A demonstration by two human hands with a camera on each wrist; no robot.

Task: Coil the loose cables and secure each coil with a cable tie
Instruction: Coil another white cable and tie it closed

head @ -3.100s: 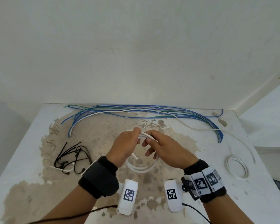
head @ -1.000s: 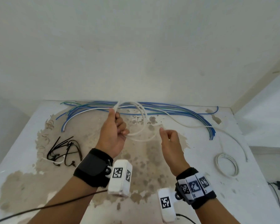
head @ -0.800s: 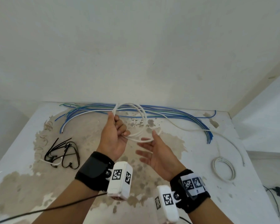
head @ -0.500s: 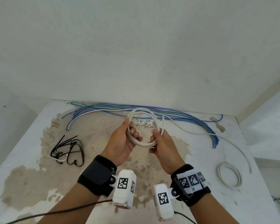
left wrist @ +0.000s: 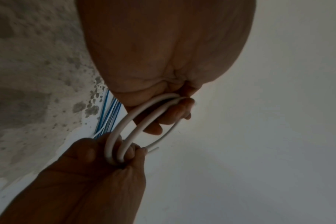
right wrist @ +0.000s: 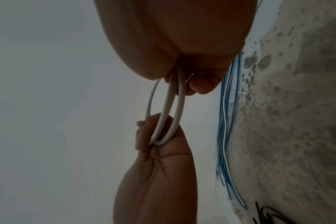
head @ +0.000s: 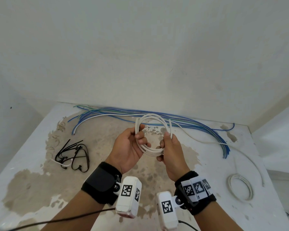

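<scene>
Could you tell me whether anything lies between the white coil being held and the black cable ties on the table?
Nothing visible does. Both the left hand and the right hand grip the white coil above the table; the black cable ties lie off to the left, with only bare stained surface between.

I see loose cables [head: 157, 117] along table [head: 32, 155] back | ties [head: 72, 155] left | tied coil [head: 240, 187] right | held coil [head: 153, 135] centre between both.
</scene>
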